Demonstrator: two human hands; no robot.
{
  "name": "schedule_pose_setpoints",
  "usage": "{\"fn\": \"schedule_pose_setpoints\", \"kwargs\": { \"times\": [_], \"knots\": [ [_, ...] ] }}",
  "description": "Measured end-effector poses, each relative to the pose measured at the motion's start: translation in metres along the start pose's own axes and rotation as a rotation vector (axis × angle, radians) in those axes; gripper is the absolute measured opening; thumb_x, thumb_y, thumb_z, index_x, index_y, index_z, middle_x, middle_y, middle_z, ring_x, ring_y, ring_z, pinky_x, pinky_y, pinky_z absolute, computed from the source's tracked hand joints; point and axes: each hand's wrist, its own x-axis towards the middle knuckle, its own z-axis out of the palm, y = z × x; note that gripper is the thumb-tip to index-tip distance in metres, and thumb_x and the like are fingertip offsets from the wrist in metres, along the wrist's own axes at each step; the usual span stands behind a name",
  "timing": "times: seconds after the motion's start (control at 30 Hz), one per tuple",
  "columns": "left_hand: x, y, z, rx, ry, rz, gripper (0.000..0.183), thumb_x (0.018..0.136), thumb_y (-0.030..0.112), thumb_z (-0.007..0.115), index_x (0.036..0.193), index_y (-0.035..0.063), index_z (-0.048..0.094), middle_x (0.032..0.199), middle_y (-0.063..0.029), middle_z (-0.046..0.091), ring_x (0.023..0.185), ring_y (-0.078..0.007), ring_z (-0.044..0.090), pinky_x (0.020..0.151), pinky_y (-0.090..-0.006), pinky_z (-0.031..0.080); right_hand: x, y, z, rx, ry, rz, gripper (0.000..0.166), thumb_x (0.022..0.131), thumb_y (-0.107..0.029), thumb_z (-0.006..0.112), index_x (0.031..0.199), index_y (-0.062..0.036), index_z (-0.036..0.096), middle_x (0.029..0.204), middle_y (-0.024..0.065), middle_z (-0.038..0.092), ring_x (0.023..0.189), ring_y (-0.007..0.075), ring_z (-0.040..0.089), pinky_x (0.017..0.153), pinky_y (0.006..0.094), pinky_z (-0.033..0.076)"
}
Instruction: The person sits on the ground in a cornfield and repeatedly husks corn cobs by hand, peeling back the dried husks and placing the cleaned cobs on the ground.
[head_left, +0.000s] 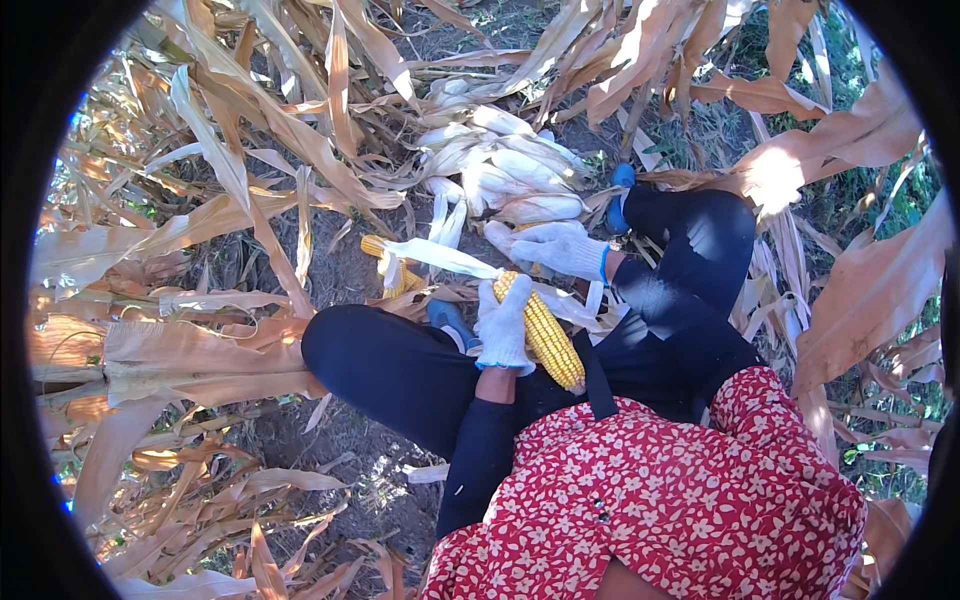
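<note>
My left hand (504, 322), in a white knit glove, is closed around a yellow ear of corn (551, 334) near its husk end. A pale strip of husk (442, 257) stretches from that end toward the left. My right hand (555, 247), gloved alike, lies at the near edge of a pile of ears in pale husks (517, 165), over an ear whose yellow kernels show in part; whether its fingers grip that ear is hard to tell. Bare yellow ears (403, 281) lie on the ground left of my left hand.
Dry corn stalks and leaves (217, 375) crowd the left side, and more broad dry leaves (870, 300) hang at the right. My bent legs (397, 371) frame the spot, with a blue shoe (450, 319) near the bare ears. Loose husks lie between my legs.
</note>
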Motion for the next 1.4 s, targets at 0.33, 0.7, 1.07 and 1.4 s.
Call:
{"fn": "schedule_pose_setpoints", "kwargs": {
  "times": [0.33,0.7,1.07,1.4],
  "knots": [
    [0.002,-0.004,0.013,0.17,0.042,0.161,0.054,0.091,0.015,0.072,0.136,0.003,0.045,0.114,-0.0078,0.062,0.095,-0.0161,0.064,0.08,-0.0306,0.055,0.03,-0.035,0.037,-0.701,0.067,-0.404,0.033,0.093,-0.036,0.062,0.096,-0.0043,0.072,0.084,0.0136,0.072,0.076,0.0281,0.07,0.072,0.0409,0.054],
    [-0.004,0.0,0.007,-0.219,0.064,-0.103,0.032,0.092,0.01,0.07,0.118,0.0066,0.051,0.096,-0.0057,0.061,0.077,-0.0164,0.066,0.067,-0.0288,0.056,0.026,0.009,0.029,1.398,0.339,0.22,0.035,0.105,-0.04,0.048,0.08,-0.0155,0.052,0.061,-0.0063,0.039,0.044,0.0094,0.027,0.04,0.0268,0.024],
    [0.017,0.16,0.009,0.339,0.197,0.483,0.057,0.085,0.011,0.077,0.132,0.0043,0.047,0.109,-0.0091,0.059,0.092,-0.0141,0.062,0.08,-0.0281,0.054,-0.031,0.118,0.0,-1.233,-0.911,0.262,0.035,0.082,-0.026,0.066,0.107,-0.0029,0.075,0.104,0.0163,0.073,0.1,0.0338,0.07,0.087,0.0431,0.054],
    [0.034,0.258,-0.049,1.729,0.248,0.602,0.04,0.089,0.033,0.068,0.119,0.0077,0.063,0.111,-0.0139,0.068,0.105,-0.0319,0.065,0.091,-0.0436,0.05,0.015,0.12,0.016,-0.743,-0.141,0.267,0.036,0.091,-0.033,0.053,0.097,-0.0052,0.076,0.101,0.021,0.073,0.097,0.0368,0.071,0.086,0.0456,0.054]
  ]
}}
